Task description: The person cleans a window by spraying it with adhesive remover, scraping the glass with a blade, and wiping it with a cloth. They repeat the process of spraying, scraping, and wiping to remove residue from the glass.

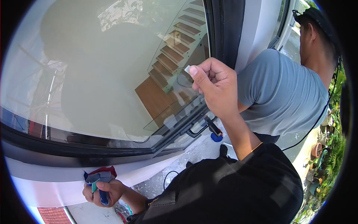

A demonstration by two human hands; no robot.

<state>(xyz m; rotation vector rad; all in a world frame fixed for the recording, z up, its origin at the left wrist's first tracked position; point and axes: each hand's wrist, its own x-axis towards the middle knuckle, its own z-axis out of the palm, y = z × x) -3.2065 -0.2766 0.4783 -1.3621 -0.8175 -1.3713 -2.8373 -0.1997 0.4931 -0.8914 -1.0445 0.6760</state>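
Observation:
A small flat whitish piece (187,70) is pinched between the thumb and forefinger of my right hand (220,87), raised in front of the large window pane (93,86). Its exact kind I cannot tell. Lower left, my left hand (104,192) is closed around a bunched cloth (100,177) with grey, dark red and blue parts. A small green flat piece (94,186) sticks up by that thumb. This hand is just below the dark window frame (112,151), close to the white sill (48,181).
A person in a grey shirt (287,93) crouches close at my right, a black cable (317,121) running down beside them. A dark handle-like fitting (195,131) juts from the frame, near a blue object (216,137). Potted plants (317,150) line the far right.

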